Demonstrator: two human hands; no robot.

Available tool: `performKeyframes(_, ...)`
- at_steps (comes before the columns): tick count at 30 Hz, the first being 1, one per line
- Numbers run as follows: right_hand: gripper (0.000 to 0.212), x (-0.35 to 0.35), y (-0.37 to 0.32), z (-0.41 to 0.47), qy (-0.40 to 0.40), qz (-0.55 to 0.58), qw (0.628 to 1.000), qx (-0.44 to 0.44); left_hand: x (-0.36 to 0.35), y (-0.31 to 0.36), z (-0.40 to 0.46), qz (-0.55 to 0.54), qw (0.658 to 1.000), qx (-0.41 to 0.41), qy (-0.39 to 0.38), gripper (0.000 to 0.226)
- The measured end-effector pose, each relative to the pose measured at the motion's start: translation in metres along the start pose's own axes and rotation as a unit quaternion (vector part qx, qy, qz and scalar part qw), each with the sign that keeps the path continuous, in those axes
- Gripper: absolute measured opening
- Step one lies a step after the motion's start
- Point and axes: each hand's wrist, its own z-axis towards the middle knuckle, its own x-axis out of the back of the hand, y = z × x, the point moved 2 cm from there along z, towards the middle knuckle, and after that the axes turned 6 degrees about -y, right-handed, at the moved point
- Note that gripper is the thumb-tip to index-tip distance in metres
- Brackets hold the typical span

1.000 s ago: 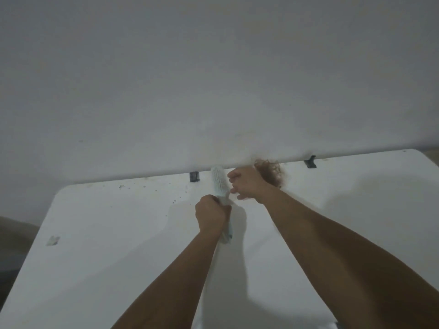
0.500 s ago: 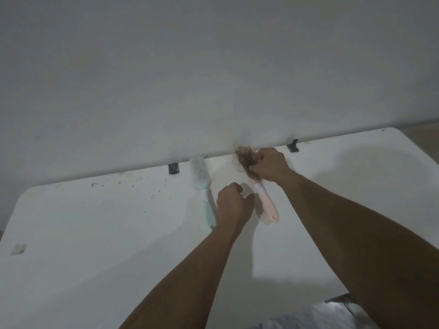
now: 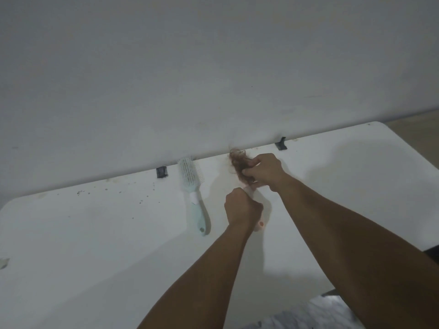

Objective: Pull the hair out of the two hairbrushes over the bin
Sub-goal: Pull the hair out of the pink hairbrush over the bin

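Now left hand (image 3: 242, 207) fisted round smooth pink brush handle (image 3: 260, 224); right hand (image 3: 263, 172) pinching frizzy brown hair clump (image 3: 238, 162).

Left hand (image 3: 242, 207) grips pink brush (image 3: 260, 224); right hand (image 3: 263, 172) pinches hair (image 3: 238, 162)

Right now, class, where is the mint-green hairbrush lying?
In the head view, the mint-green hairbrush lies on the white table, untouched, left of the left hand, bristle end toward the wall.

— Where's the mint-green hairbrush (image 3: 193, 194)?
— Flat on the white bench (image 3: 95, 233), bristles up and clean, head toward the wall.
— And the pink hairbrush (image 3: 257, 222)?
— Just beside it, mostly hidden; a brown hair clump (image 3: 238, 166) covers its head
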Motion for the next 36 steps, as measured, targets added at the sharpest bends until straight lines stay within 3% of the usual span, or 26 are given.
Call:
performKeyframes(4, 0.022, 0.017, 0.004, -0.015, 0.011, 0.04, 0.999, -0.009, -0.001, -0.001, 0.0, -0.075, 0.996, 0.021, -0.049, 0.028)
performKeyframes(7, 0.022, 0.032, 0.005, -0.028, 0.025, 0.094, 0.995, -0.018, -0.003, -0.002, -0.002, -0.135, 0.987, -0.005, -0.088, 0.011)
performKeyframes(13, 0.049, 0.07, 0.013, -0.05, 0.083, 0.187, 0.978, -0.044, -0.015, 0.008, -0.015, -0.22, 0.96, -0.022, -0.174, 0.033)
performKeyframes(17, 0.03, 0.1, 0.023, -0.07, 0.112, 0.154, 0.981, -0.033, -0.029, 0.014, -0.024, -0.223, 0.944, -0.019, -0.243, 0.042)
performKeyframes(25, 0.037, 0.151, 0.071, -0.123, 0.174, 0.173, 0.968, -0.048, -0.076, 0.036, -0.058, -0.235, 0.915, -0.061, -0.321, 0.052)
performKeyframes(29, 0.038, 0.174, 0.1, -0.157, 0.19, 0.208, 0.958, -0.059, -0.111, 0.05, -0.088, -0.285, 0.883, -0.029, -0.37, 0.016)
performKeyframes(36, 0.031, 0.202, 0.178, -0.229, 0.206, 0.259, 0.94, -0.08, -0.173, 0.06, -0.138, -0.244, 0.875, -0.025, -0.417, 0.022)
